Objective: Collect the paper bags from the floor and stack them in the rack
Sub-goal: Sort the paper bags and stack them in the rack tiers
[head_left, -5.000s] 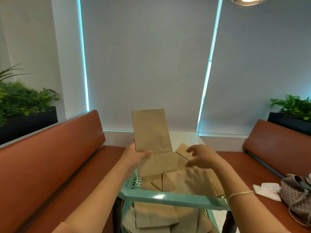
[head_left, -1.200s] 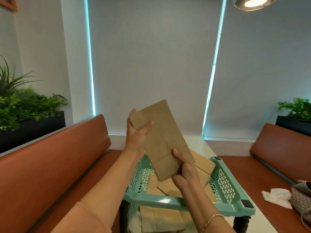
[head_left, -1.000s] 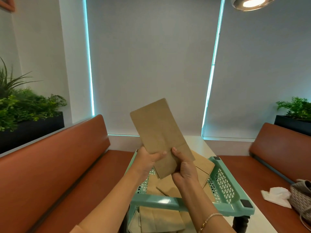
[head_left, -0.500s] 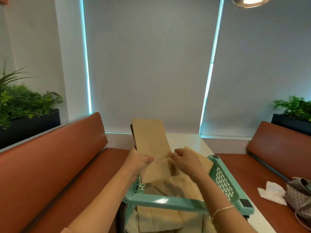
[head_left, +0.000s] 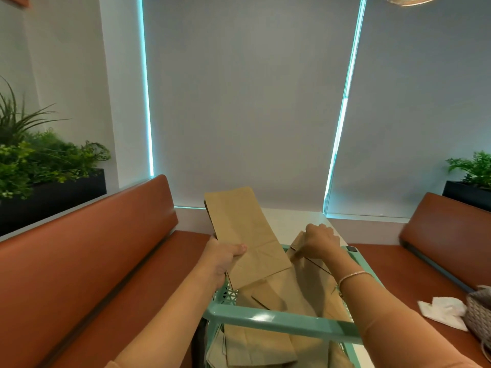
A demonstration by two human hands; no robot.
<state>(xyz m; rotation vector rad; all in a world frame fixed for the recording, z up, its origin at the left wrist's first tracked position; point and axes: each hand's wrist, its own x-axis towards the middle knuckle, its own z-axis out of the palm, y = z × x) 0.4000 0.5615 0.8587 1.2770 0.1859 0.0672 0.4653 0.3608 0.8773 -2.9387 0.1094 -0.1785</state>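
A flat brown paper bag (head_left: 240, 229) stands tilted above the top tier of the mint-green plastic rack (head_left: 281, 321). My left hand (head_left: 223, 258) grips its lower left edge, thumb on the front. My right hand (head_left: 320, 244) has curled fingers pinching the far corner of another paper bag (head_left: 313, 274) lying in the top tier. Several more flat bags (head_left: 255, 346) lie on the tier below, partly hidden by the rim.
Orange-brown bench seats (head_left: 87, 261) run along both sides, with a white table (head_left: 287, 221) between them. A crumpled white tissue (head_left: 443, 312) and a woven handbag (head_left: 479, 309) lie on the right seat (head_left: 393, 269). Planters with green plants (head_left: 39, 166) stand behind both backrests.
The held bag came down from upright in both hands toward the rack. My right hand let go of it and moved right to the bag lying in the top tier.
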